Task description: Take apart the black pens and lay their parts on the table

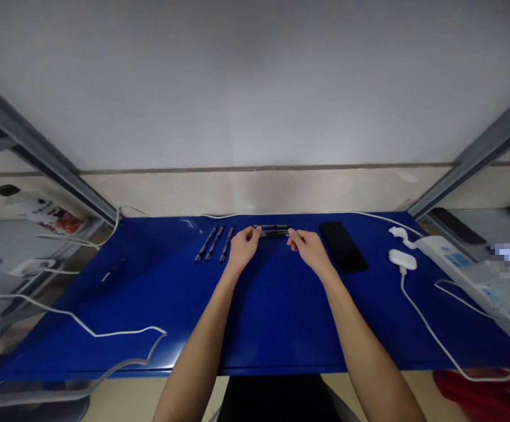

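At the far middle of the blue table, my left hand [243, 247] is closed, thumb and finger pinched at the left end of a dark pen [274, 234]. My right hand [308, 247] pinches the right end of this same pen, which lies crosswise between the two hands. Just behind it, another dark pen [276, 226] runs parallel; my fingers partly hide the ends of both. To the left of my left hand, three dark pens lie side by side, slanted, one of them nearest the hand [227, 244]. A black phone [343, 246] rests flat to the right of my right hand.
A white charger case [402, 259] with a cable and a white power strip [457, 264] lie at the right. A white cable [118, 333] crosses the left side of the blue table [281, 328]. Another dark pen-like thing [114, 269] lies at left. A bottle [46, 210] stands beyond.
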The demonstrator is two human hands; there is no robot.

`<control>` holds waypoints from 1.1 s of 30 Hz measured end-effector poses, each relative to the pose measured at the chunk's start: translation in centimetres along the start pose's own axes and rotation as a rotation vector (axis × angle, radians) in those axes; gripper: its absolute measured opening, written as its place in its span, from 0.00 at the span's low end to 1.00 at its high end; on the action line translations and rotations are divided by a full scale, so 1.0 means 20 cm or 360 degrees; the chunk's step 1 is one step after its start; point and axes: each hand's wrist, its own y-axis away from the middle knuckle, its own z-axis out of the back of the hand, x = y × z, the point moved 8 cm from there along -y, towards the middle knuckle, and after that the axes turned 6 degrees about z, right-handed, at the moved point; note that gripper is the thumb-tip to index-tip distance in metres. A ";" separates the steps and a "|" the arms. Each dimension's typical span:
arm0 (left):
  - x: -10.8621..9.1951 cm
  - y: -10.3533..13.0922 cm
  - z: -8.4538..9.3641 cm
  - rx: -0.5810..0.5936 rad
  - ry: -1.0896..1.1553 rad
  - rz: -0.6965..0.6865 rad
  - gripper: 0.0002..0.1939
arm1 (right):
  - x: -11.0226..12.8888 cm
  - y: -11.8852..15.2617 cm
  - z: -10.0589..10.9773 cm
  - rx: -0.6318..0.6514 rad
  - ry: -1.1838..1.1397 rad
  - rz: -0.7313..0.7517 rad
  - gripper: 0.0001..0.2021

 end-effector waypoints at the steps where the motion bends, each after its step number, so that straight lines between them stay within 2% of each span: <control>1: 0.00 0.00 0.00 0.0003 -0.0003 -0.0002 0.24 | 0.00 0.00 0.00 -0.0001 0.0016 -0.0003 0.22; 6: -0.01 0.00 0.01 -0.0021 -0.0024 -0.0004 0.24 | 0.01 0.00 0.01 -0.0052 -0.0084 0.0082 0.13; 11: -0.01 0.00 0.00 -0.0005 -0.0018 -0.0005 0.24 | -0.01 0.00 0.00 -0.0010 -0.0005 -0.0014 0.21; 16: -0.01 0.00 0.00 0.0006 0.0000 0.0007 0.24 | 0.01 0.00 0.02 -0.0080 -0.0090 0.0088 0.13; 22: -0.02 0.00 0.00 0.0003 0.0010 0.0005 0.24 | -0.01 0.00 0.00 -0.0019 -0.0015 -0.0013 0.22; 28: -0.02 0.01 0.00 -0.0019 -0.0011 0.0008 0.24 | 0.01 -0.01 0.02 -0.0088 -0.0106 0.0085 0.12; 31: -0.02 0.01 0.00 0.0007 -0.0002 0.0027 0.23 | 0.01 0.00 0.02 -0.0073 -0.0106 0.0061 0.14; 33: -0.02 0.01 0.00 0.0034 0.0000 0.0040 0.23 | 0.01 0.00 0.01 -0.0053 -0.0078 0.0019 0.19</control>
